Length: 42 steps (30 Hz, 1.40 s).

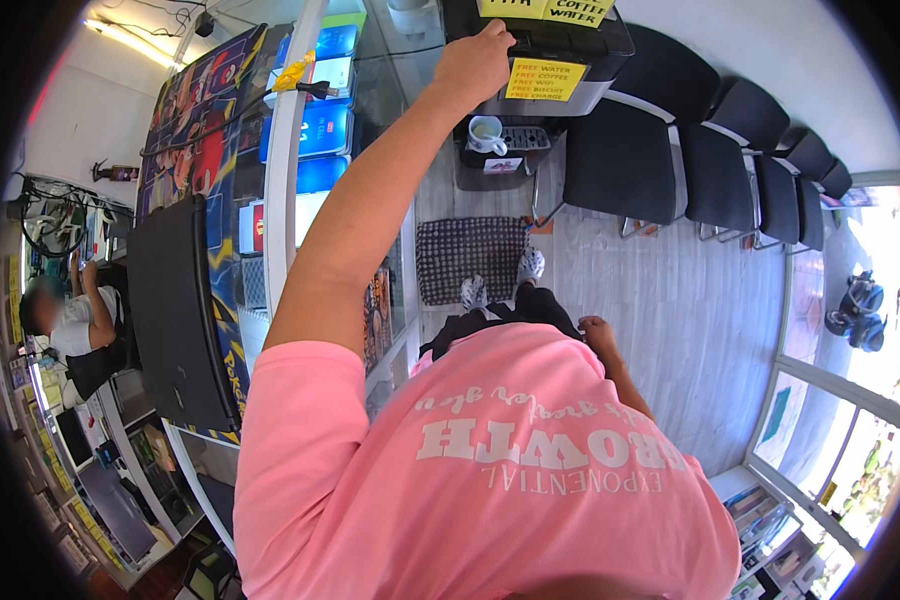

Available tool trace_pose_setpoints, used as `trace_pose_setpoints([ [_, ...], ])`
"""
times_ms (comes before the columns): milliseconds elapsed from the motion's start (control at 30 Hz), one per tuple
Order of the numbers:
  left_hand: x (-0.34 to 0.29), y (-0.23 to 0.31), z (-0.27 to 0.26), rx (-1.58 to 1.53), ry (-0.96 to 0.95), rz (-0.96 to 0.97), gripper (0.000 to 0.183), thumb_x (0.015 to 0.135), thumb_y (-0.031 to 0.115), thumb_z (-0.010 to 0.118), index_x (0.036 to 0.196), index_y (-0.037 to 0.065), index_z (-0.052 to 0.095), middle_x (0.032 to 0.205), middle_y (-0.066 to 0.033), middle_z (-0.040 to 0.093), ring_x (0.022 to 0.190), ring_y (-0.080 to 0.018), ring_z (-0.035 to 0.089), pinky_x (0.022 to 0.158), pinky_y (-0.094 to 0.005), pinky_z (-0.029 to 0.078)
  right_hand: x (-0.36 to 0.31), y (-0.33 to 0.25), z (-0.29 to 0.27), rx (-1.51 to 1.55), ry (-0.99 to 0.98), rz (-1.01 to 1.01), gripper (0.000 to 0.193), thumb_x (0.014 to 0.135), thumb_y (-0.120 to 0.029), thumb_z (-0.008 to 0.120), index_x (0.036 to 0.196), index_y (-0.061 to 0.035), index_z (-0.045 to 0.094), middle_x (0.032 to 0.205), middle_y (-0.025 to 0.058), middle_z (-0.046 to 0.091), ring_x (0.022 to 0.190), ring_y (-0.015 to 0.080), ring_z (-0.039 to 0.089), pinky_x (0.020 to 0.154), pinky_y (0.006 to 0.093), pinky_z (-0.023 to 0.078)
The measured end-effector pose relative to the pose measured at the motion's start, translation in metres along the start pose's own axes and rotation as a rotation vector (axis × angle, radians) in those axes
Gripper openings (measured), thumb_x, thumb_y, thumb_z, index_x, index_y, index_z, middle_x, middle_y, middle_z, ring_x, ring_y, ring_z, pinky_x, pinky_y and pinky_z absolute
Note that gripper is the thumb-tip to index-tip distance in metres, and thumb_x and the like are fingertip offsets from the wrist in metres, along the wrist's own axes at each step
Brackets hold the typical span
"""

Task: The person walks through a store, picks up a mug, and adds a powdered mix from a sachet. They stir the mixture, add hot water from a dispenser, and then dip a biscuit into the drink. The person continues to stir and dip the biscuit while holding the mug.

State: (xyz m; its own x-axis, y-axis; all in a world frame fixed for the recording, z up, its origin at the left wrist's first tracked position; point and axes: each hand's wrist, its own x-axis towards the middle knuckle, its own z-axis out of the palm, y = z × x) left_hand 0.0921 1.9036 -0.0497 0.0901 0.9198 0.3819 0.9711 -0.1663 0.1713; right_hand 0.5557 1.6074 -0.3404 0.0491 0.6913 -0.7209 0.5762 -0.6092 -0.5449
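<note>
My left arm stretches far forward, and my left hand (475, 66) rests at the top front of a black and silver drinks machine (588, 48). Its fingers are bent and closed at the machine's dark upper edge; what lies under the fingertips is hidden. A white cup (486, 134) stands below on the machine's drip tray (526, 138), near a small white card. My right hand (598, 335) hangs low beside my dark trousers, its fingers loosely curled, with nothing visible in them.
A glass counter (382, 90) with boxed goods runs along my left, a black laptop (182, 310) on it. Behind it a person (75, 320) sits at a workbench. Black chairs (620, 160) line the right wall. A checked mat (460, 250) lies by my feet.
</note>
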Motion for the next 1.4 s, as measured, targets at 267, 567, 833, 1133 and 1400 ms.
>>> trace_pose_setpoints([
  [267,-0.002,0.005,0.0,-0.042,0.01,-0.033,0.029,0.095,0.012,0.056,0.122,0.013,0.07,0.125,-0.0028,0.063,0.09,-0.0291,0.073,0.078,-0.0426,0.061,0.02,-0.029,-0.026,0.038,-0.002,-0.037,0.03,0.093,-0.021,0.058,0.113,-0.003,0.07,0.098,0.0066,0.073,0.079,0.018,0.067,0.068,0.0316,0.051],
  [567,-0.005,0.007,-0.001,-0.036,0.018,-0.018,0.032,0.095,0.011,0.057,0.125,0.013,0.067,0.121,-0.0024,0.061,0.086,-0.0292,0.073,0.074,-0.0431,0.061,0.032,-0.035,-0.025,0.03,-0.02,-0.025,0.03,0.093,-0.021,0.058,0.114,-0.0038,0.071,0.099,0.0071,0.073,0.077,0.0178,0.067,0.068,0.0321,0.052],
  [833,-0.008,0.005,-0.001,-0.034,0.026,-0.002,0.034,0.094,0.012,0.058,0.128,0.012,0.065,0.122,-0.0021,0.061,0.084,-0.0292,0.073,0.072,-0.0424,0.061,0.024,-0.032,-0.006,-0.098,-0.109,-0.039,0.032,0.096,-0.025,0.06,0.114,-0.0012,0.071,0.098,0.0103,0.074,0.078,0.0209,0.069,0.072,0.0347,0.055],
  [1133,-0.01,0.004,-0.002,-0.077,-0.001,-0.041,0.036,0.094,0.01,0.057,0.128,0.012,0.065,0.124,-0.0018,0.06,0.083,-0.0298,0.072,0.072,-0.0432,0.06,0.002,-0.386,-0.039,-0.256,0.436,-1.229,0.048,0.093,-0.021,0.069,0.137,-0.0044,0.057,0.143,0.0203,0.055,0.134,0.0391,0.051,0.112,0.045,0.041],
  [1400,-0.006,0.006,-0.006,-0.111,-0.011,-0.05,0.035,0.093,0.01,0.057,0.127,0.014,0.066,0.121,-0.0025,0.06,0.086,-0.0301,0.071,0.075,-0.0447,0.06,0.04,-0.496,-0.082,-0.774,0.805,-1.201,0.066,0.093,-0.032,0.066,0.154,-0.0196,0.047,0.162,0.0177,0.039,0.152,0.038,0.033,0.125,0.0517,0.025],
])
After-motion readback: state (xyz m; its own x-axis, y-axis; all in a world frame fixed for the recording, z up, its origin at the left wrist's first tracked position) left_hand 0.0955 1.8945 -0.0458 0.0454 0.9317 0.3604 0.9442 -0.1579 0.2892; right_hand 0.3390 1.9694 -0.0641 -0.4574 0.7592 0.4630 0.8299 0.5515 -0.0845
